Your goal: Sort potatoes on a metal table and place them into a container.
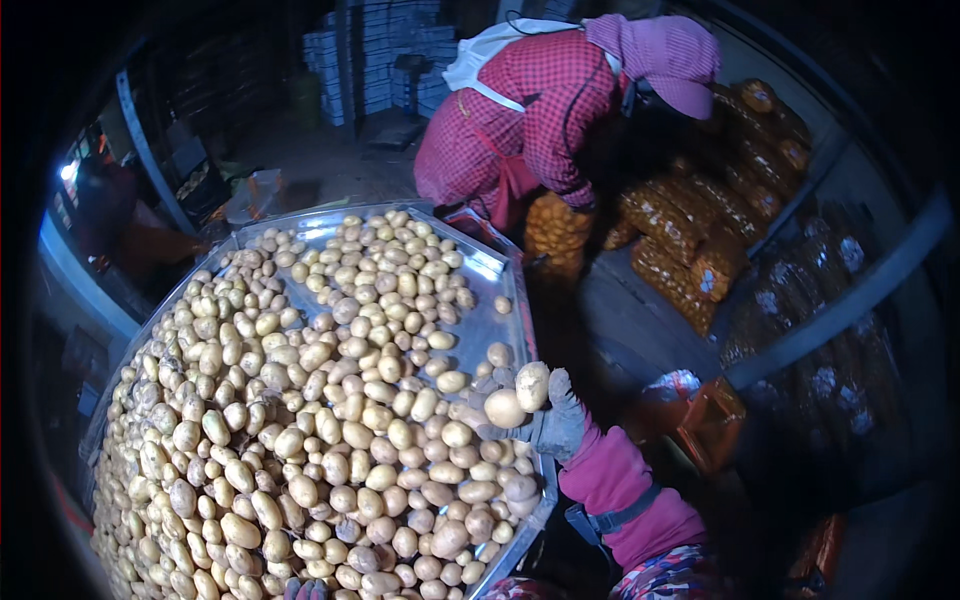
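Potatoes (330,420) lie heaped across a wide metal table (480,277) with a raised rim. My right hand (544,420), in a grey glove, is over the table's right edge with two potatoes (517,394) held in its palm and fingers. A pink sleeve with a dark strap covers that forearm. Only the gloved fingertips of my left hand (306,589) show at the bottom edge, against the potatoes; the rest is out of view, so its grip cannot be told.
Across the table's far right corner, a person (525,112) in checked clothes bends over a mesh sack of potatoes (556,232). Filled mesh sacks (675,225) are piled at the right, near a metal rail (847,292). Stacked boxes (382,60) stand at the back.
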{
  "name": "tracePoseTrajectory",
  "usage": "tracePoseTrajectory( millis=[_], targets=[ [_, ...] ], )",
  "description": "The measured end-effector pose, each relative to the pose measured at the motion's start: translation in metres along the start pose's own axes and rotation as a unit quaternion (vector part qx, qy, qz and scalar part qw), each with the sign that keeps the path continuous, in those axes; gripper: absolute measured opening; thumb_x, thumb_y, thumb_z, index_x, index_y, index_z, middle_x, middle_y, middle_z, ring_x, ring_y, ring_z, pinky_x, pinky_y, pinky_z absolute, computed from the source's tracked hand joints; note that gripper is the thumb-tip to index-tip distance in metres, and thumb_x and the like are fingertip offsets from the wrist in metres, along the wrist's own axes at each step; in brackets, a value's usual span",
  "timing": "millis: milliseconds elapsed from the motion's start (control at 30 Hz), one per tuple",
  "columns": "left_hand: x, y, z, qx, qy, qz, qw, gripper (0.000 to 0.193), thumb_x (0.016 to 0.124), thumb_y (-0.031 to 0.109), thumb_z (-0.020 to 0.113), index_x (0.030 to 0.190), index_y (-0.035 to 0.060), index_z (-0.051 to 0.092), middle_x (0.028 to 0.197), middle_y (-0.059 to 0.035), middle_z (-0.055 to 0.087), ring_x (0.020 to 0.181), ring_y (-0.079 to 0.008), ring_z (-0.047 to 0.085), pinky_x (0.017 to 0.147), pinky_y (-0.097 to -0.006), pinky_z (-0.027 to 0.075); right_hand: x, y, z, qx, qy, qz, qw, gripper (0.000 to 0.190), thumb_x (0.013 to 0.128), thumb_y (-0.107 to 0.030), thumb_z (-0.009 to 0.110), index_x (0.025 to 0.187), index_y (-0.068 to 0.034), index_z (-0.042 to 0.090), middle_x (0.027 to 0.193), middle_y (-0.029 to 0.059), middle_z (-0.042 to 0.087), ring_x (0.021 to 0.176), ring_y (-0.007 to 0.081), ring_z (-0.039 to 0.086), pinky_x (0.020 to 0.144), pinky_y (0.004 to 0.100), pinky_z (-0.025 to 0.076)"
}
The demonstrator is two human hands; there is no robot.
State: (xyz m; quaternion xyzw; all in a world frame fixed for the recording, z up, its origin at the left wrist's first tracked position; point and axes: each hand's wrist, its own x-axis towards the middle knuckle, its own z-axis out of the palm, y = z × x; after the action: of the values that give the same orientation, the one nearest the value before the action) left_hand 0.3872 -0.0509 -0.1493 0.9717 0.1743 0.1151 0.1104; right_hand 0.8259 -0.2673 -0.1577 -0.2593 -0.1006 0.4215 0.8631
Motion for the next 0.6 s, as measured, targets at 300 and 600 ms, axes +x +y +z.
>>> tracePoseTrajectory(
  millis=[300,600],
  targets=[
    [0.003,0.001,0.004,0.016,0.032,0.045,0.998,0.036,0.1,0.021,0.057,0.125,-0.0042,0.065,0.122,-0.0246,0.066,0.116,-0.0443,0.062,0.106,-0.0548,0.046,-0.098,0.003,-0.049,-0.045,0.083,-0.111,0.989,0.091,0.084,-0.079,0.062,0.138,-0.007,0.058,0.116,0.0134,0.067,0.108,0.0284,0.067,0.09,0.0446,0.06],
    [0.0,-0.006,0.023,0.04,0.054,0.024,0.997,0.041,0.098,0.023,0.05,0.126,-0.0039,0.065,0.126,-0.0207,0.065,0.129,-0.0459,0.054,0.113,-0.0561,0.036,-0.212,0.002,-0.09,-0.193,0.358,-0.126,0.905,0.066,0.095,-0.065,0.06,0.129,-0.008,0.062,0.097,0.0044,0.067,0.093,0.0184,0.068,0.073,0.0395,0.06]
  ],
)
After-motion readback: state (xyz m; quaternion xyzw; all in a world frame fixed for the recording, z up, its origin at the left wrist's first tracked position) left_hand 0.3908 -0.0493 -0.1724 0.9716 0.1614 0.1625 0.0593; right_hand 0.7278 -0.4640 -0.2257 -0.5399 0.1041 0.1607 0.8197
